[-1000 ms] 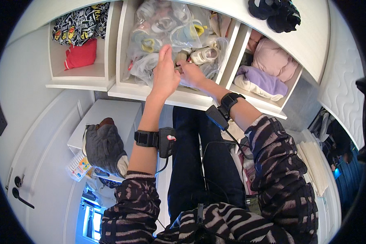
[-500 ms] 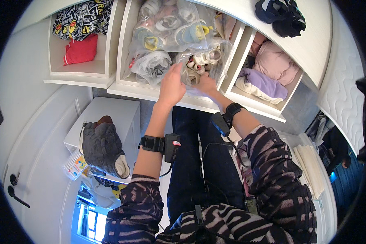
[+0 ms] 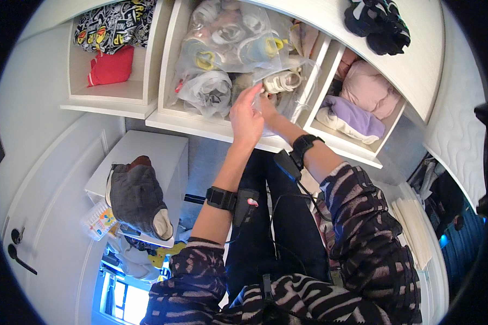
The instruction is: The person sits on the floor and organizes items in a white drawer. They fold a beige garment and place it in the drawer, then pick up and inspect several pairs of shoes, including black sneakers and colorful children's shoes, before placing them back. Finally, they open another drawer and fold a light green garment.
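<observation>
Both hands are at the near right part of the open middle drawer point(image 3: 200, 123). My left hand point(image 3: 248, 118) is closed on the edge of a clear plastic bag point(image 3: 294, 103), its fingers pointing up and away. Just right of it, my right hand point(image 3: 271, 115) reaches to the same bag with bent fingers, partly hidden behind the left hand and the plastic. A pale strapped shoe point(image 3: 283, 81) lies in the bag just beyond my fingertips. To the left sits a bunched clear bag point(image 3: 206, 93). Farther back, more bagged shoes with yellow linings point(image 3: 263, 50) fill the drawer.
The left drawer holds a red cloth point(image 3: 111, 66) and patterned fabric point(image 3: 114, 26). Pink point(image 3: 370, 89) and purple point(image 3: 352, 116) clothes lie in the right drawer. Black shoes point(image 3: 378, 26) rest on the top surface. A grey garment point(image 3: 138, 197) lies on a white cabinet point(image 3: 146, 146).
My left hand has moved right, close against my right hand. My right hand has drawn slightly left, and the bag with the pale shoe has shifted under them.
</observation>
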Available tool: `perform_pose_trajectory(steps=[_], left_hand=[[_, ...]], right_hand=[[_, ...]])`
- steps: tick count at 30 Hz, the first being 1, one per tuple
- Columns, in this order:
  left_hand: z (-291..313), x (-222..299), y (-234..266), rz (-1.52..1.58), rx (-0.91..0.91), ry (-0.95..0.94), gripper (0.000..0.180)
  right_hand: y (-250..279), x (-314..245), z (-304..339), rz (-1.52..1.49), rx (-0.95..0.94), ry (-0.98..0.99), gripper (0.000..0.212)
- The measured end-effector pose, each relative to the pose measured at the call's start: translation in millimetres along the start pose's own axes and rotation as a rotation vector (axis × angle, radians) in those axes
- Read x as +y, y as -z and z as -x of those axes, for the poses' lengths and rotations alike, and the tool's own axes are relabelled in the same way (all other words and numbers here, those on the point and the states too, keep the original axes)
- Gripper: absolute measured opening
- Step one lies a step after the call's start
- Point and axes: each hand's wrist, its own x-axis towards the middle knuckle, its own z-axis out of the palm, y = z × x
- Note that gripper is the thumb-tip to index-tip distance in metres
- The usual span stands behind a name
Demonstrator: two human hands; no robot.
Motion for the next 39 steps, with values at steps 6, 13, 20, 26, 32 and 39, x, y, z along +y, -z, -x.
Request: perform_pose_trajectory(steps=[6, 13, 20, 26, 32, 39], left_hand=[[-19, 5, 8, 0.276, -0.077, 0.178, 0.064], [-36, 4, 34, 0.696, -0.076, 0.529, 0.061], [-74, 7, 11, 1.219, -0.094, 0.535, 0.065], [-82, 24, -29, 0.892, -0.264, 0.550, 0.055], [-61, 12, -17, 0.021, -0.531, 0.070, 0.030], [-11, -2, -32, -0.498, -0.223, -0.391, 0.049]], right_hand=[[27, -2, -46, 0.196, -0.338, 0.036, 0.024], [54, 1, -34, 0.046, -0.262, 0.086, 0.033], [156, -32, 43, -0.204, 0.510, -0.074, 0.026], [142, -50, 49, 0.365, 0.452, 0.388, 0.052], [155, 10, -22, 0.294, 0.384, 0.209, 0.041], [126, 68, -22, -0.273, 0.130, -0.117, 0.012]])
